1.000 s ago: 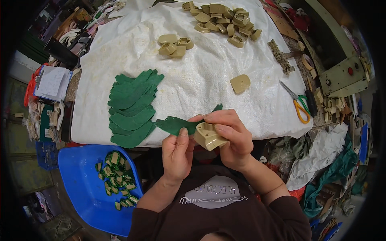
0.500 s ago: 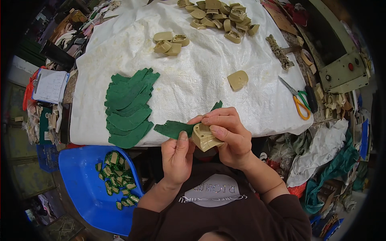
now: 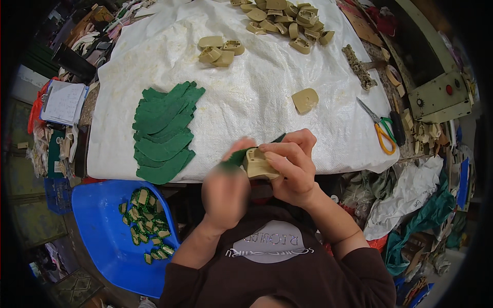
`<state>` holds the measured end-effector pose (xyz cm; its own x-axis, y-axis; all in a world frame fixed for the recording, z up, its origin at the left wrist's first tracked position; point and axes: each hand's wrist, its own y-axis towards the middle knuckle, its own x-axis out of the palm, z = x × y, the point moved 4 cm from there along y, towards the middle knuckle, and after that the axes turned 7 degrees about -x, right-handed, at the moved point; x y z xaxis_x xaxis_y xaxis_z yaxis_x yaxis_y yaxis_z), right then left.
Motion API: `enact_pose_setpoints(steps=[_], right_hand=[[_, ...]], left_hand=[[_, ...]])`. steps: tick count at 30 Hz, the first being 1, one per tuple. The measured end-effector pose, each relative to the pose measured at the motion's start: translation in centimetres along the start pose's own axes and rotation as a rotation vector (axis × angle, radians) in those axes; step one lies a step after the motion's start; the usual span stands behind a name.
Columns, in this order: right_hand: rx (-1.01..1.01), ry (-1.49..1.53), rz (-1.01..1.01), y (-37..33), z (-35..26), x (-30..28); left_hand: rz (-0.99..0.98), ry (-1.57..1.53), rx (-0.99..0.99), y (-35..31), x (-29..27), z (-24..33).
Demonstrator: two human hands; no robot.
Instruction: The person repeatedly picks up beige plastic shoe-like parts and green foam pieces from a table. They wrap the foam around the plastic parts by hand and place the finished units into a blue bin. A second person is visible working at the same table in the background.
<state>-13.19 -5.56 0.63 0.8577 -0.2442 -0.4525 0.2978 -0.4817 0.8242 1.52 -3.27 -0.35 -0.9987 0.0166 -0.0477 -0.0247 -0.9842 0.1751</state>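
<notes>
Two hands met just above the near edge of the white woven sheet covering the surface point(image 3: 257, 102). Well to the left of them and lower, a blue plastic tub point(image 3: 97, 226) held a heap of small green-wrapped pieces point(image 3: 146, 223). Up and left of the hands, a fanned stack of green felt-like cutouts point(image 3: 164, 133) lay flat on the sheet.

The left hand point(image 3: 226, 192) was blurred, so I could not tell how its fingers sat; it appeared closed about one end of a dark green fabric strip point(image 3: 236, 156). That strip looked thin, soft and limp, likely to fold or slip unless pinched near its edge and kept taut.

The right hand point(image 3: 292, 167) gripped a tan moulded block, hollowed on one face point(image 3: 259, 163), thumb and fingers curled over its top and side. The block seemed rigid and light, probably smooth, and best held by its solid outer walls rather than the thin rim of the hollow.

Beyond the hands, a single tan block point(image 3: 305, 99) lay alone, with more in piles point(image 3: 287, 20) farther off. To the right, orange-handled scissors point(image 3: 380, 131) rested near the sheet's edge.
</notes>
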Motion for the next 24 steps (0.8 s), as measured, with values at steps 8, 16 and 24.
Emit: enact_pose_setpoints(steps=[8,16,24], right_hand=[[0.031,-0.173,-0.404,1.9,-1.7,-1.0],[0.127,-0.117,-0.5,1.1,-1.2,-1.2],[0.132,0.141,-0.26,0.2,0.8,-1.2]], left_hand=[[0.171,0.137,-0.069,-0.5,-1.1,1.2],[0.159,0.454,0.218,-0.9,1.1,1.4],[0.065,0.121,0.121,0.0,0.7,0.4]])
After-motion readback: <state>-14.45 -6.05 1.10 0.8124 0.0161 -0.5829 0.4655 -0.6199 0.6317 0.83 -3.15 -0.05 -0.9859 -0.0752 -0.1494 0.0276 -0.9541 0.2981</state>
